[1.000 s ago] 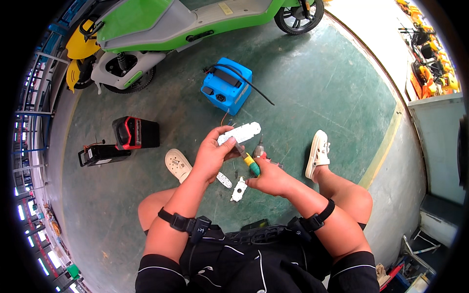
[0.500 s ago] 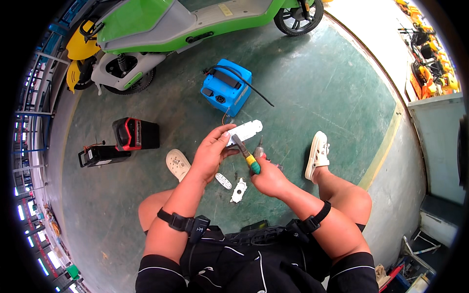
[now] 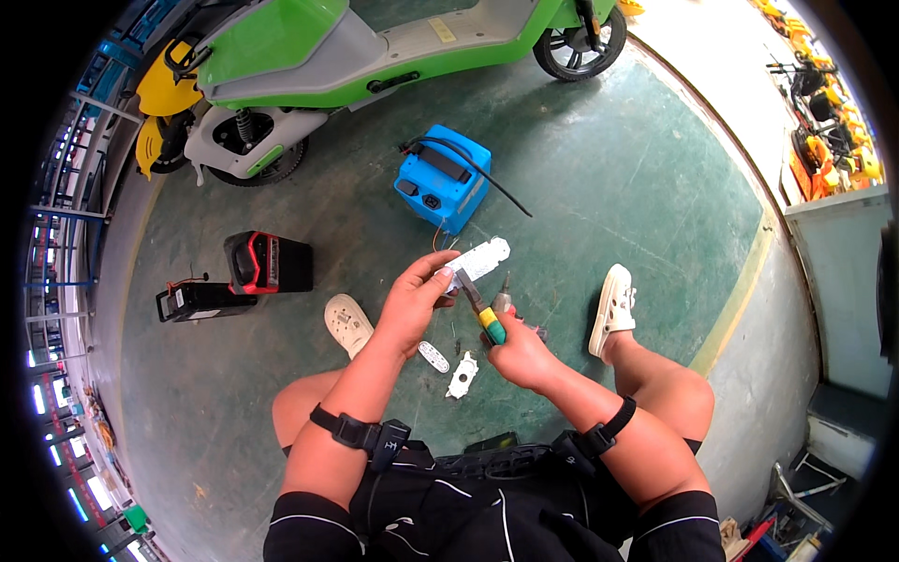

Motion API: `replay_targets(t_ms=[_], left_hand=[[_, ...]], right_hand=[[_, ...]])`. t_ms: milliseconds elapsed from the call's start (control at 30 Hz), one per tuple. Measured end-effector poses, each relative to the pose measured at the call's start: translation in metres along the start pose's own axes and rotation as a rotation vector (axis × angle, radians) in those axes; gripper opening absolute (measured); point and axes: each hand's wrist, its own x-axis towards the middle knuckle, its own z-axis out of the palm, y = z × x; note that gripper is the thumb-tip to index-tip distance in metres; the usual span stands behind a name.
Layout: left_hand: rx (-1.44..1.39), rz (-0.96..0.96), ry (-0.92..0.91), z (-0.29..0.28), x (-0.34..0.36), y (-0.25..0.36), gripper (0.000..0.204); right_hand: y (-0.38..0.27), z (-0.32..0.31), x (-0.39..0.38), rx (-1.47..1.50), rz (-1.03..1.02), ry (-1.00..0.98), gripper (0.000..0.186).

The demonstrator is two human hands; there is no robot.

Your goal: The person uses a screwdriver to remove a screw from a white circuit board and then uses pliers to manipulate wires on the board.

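While the left hand [image 3: 410, 302] pinches the white elongated plate [image 3: 485, 257] by its near end above the green floor [image 3: 581, 197], the right hand [image 3: 522, 352] clasps a yellow-and-green-handled tool [image 3: 492, 325] (the plate looks light, stiff, perhaps brittle, best held by its edges).

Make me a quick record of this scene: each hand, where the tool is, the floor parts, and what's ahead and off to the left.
Left hand: holds white plate
Right hand: grips yellow-and-green-handled tool
Tool end: at the plate, near the left fingers; exact contact unclear
Floor parts: white oval piece and white bracket, apart, between the feet
Ahead: blue case with black cable; green-and-grey scooter beyond
Left: red-and-black case, black case
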Motion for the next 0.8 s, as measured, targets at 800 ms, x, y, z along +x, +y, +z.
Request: replay_targets(t_ms=[800], left_hand=[[0.034,0.034,-0.059,-0.001,0.002,-0.008,0.04]], right_hand=[[0.004,0.004,0.003,-0.033,-0.017,0.048,0.046]])
